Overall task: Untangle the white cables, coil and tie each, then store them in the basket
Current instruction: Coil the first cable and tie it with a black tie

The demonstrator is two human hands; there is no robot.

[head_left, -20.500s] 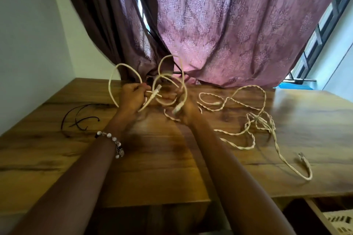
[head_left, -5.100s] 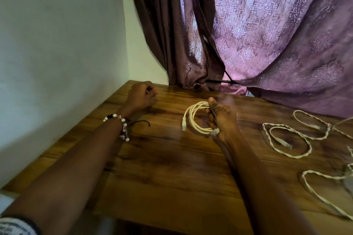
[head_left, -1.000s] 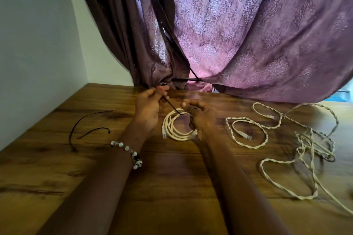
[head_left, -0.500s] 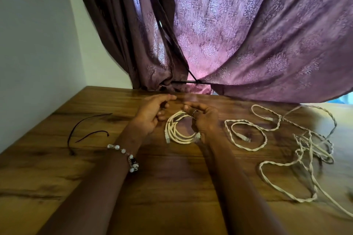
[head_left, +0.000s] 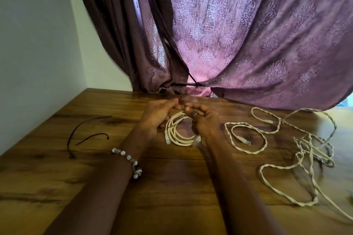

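A coiled white cable [head_left: 176, 136] lies on the wooden table [head_left: 57, 177] between my hands. My left hand [head_left: 155, 115] and my right hand [head_left: 205, 119] meet fingertip to fingertip above the coil's far side, and both pinch a thin black tie [head_left: 174, 124] that crosses the coil. My right hand also keeps the coil's right side under its fingers. To the right sprawl the other white cables [head_left: 303, 150], twisted together in loose loops, with a plug end [head_left: 243, 140] inside the nearest loop.
Two loose black ties [head_left: 84, 135] lie on the table at the left. A white wall borders the left side. Purple curtains [head_left: 238, 34] hang behind the table's far edge. No basket is in view.
Over twenty seconds the lifted cable became a coil on the table. Within the last second my hands closed together over the coil, the black tie now down across it.
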